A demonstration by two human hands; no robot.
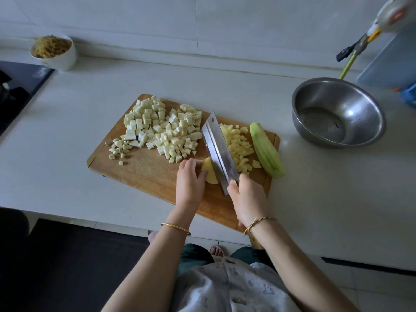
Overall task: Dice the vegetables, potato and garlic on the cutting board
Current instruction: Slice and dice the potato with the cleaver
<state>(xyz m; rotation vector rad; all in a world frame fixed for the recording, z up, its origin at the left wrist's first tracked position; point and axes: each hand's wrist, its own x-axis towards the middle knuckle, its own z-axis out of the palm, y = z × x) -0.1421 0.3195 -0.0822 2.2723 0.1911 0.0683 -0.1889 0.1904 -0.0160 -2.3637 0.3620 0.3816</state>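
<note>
White desk [315, 188] carries a wooden cutting board [144, 174] near its front edge. On the board the left hand [190, 179] curls over a potato piece [210, 174], pinning it against the cleaver [217, 143]. The right hand [247, 199] wraps the cleaver's handle in a closed fist. The potato piece is small and rounded, so it could roll under the blade, and the curled fingers look close enough to be nicked. Diced potato [239, 147] crowds the blade's other side. Cubes may scatter toward the peeled green vegetable [266, 149] lying along the board's right edge.
</note>
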